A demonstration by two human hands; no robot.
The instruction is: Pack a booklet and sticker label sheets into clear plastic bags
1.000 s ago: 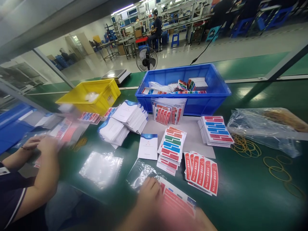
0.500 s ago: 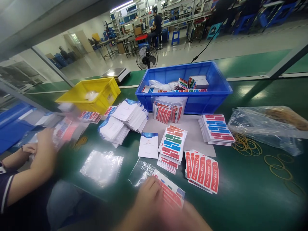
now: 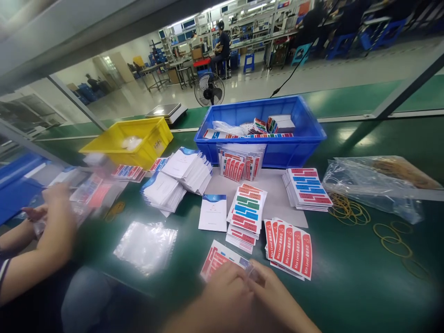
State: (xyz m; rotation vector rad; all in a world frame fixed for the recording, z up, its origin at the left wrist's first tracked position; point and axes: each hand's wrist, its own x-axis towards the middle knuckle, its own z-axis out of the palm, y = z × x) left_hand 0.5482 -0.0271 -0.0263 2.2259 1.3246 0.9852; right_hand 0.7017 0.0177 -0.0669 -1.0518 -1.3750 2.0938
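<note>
My left hand (image 3: 227,284) is closed on a small set of printed sticker cards (image 3: 217,259), whose red-and-white end sticks out to the left. Beside it, my right hand (image 3: 265,282) pinches clear plastic, seemingly a bag (image 3: 252,272), at the right end of the cards. Just beyond my hands lie a stack of multicoloured sticker sheets (image 3: 247,210), a white booklet with a blue top (image 3: 212,212) and a fan of red level stickers (image 3: 289,247). Clear bags (image 3: 147,245) lie flat to the left.
A blue bin (image 3: 260,150) and a yellow bin (image 3: 130,141) stand at the back. Booklet piles (image 3: 189,169) are left of centre, rubber bands (image 3: 348,208) at right. A co-worker's arms (image 3: 57,226) work at far left.
The cards have turned and shifted left, and my right hand has come up beside my left at their right end. The clear bag that lay left of the cards is now at my fingers.
</note>
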